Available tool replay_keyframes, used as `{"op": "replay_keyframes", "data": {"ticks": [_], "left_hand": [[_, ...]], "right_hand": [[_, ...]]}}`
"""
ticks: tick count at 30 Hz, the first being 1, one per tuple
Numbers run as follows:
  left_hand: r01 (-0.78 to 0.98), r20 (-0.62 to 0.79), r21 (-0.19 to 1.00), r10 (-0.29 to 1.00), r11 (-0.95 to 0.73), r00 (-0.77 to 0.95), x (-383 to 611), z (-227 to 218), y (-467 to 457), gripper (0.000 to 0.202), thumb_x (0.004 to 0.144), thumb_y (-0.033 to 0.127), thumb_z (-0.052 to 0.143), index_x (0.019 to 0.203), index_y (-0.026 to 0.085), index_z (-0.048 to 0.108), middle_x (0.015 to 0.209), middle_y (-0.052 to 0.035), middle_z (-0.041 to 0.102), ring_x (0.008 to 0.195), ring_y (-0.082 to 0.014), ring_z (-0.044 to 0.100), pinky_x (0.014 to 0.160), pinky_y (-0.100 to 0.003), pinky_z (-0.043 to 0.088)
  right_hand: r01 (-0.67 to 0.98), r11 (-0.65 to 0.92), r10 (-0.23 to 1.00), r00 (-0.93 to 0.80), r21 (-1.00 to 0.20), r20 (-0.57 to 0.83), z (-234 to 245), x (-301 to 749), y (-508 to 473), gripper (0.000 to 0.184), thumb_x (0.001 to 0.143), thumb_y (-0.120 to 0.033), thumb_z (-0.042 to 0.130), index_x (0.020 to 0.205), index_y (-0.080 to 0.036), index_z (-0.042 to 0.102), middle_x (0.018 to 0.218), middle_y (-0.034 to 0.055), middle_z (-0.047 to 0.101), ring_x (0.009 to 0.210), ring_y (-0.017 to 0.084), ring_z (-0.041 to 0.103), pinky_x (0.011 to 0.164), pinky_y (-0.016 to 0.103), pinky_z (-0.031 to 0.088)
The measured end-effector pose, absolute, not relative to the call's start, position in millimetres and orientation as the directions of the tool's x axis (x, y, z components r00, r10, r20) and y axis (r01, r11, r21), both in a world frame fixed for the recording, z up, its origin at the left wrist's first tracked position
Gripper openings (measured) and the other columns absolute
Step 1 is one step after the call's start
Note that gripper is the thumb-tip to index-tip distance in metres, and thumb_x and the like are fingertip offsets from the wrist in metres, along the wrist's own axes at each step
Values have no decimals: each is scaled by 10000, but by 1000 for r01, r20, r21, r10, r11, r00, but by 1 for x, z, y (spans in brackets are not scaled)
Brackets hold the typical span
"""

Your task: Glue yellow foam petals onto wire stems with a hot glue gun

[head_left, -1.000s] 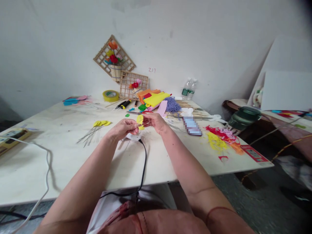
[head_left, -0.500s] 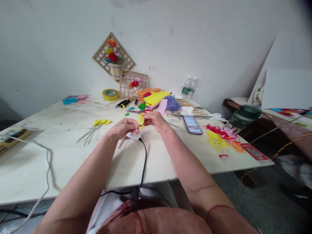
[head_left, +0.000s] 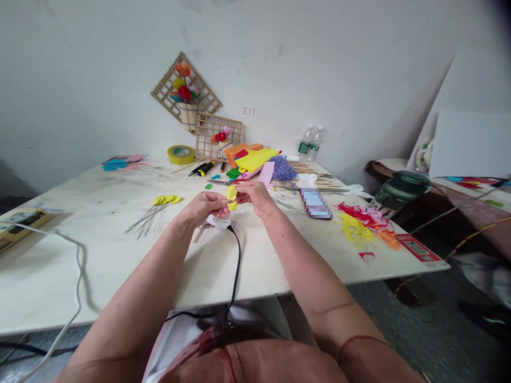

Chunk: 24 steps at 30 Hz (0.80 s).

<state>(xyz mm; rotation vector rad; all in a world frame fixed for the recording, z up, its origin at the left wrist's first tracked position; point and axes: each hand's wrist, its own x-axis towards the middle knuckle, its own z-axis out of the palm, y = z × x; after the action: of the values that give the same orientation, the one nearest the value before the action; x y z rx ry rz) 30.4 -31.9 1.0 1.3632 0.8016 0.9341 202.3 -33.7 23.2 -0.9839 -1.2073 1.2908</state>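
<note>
Both hands meet above the middle of the white table (head_left: pixel 99 266). My left hand (head_left: pixel 203 206) is closed in a pinch on a thin wire stem (head_left: pixel 215 219) that slants down toward the table. My right hand (head_left: pixel 255 196) pinches a small yellow foam petal (head_left: pixel 230 193) fixed at the top of that stem. Under the hands lies a white glue gun (head_left: pixel 219 222) with a black cord (head_left: pixel 236 266) running back to me.
Finished yellow petals on wires (head_left: pixel 159 208) lie to the left. Coloured foam sheets (head_left: pixel 255 158), purple yarn (head_left: pixel 282 170), a yellow tape roll (head_left: pixel 181 155), bamboo flower frames (head_left: pixel 187 98), a phone (head_left: pixel 314 204) and foam scraps (head_left: pixel 361 221) fill the far and right side. A power strip (head_left: pixel 19 221) sits far left.
The hands have shifted slightly, turning the petal on its stem between the fingers. Nothing else has moved.
</note>
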Motion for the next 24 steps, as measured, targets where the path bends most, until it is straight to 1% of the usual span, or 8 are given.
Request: {"op": "replay_keyframes", "data": {"ticks": [7,20,24], "left_hand": [[-55,56,998,917,-37,395,32,1,-31,199,585,303,758,603,121,680,556,-76,639,441,-107,539,437,-206,410],[-70,55,997,934,-32,353,34,2,-32,197,565,292,771,581,117,683,554,-73,637,448,-98,541,448,-197,412],[-69,59,997,929,-36,364,35,4,-34,192,569,296,768,581,122,687,541,-66,629,426,-87,510,417,-189,381]], "right_hand": [[-166,93,990,-88,-982,108,20,201,-32,115,614,-246,605,633,-133,621,549,3,610,482,92,557,469,196,447],[-201,62,997,-33,-978,70,18,197,-31,103,608,-223,606,641,-127,621,562,8,617,480,90,549,425,184,432],[-201,75,996,-35,-977,84,17,198,-30,127,607,-241,614,666,-130,632,570,7,620,493,90,549,432,184,435]]}}
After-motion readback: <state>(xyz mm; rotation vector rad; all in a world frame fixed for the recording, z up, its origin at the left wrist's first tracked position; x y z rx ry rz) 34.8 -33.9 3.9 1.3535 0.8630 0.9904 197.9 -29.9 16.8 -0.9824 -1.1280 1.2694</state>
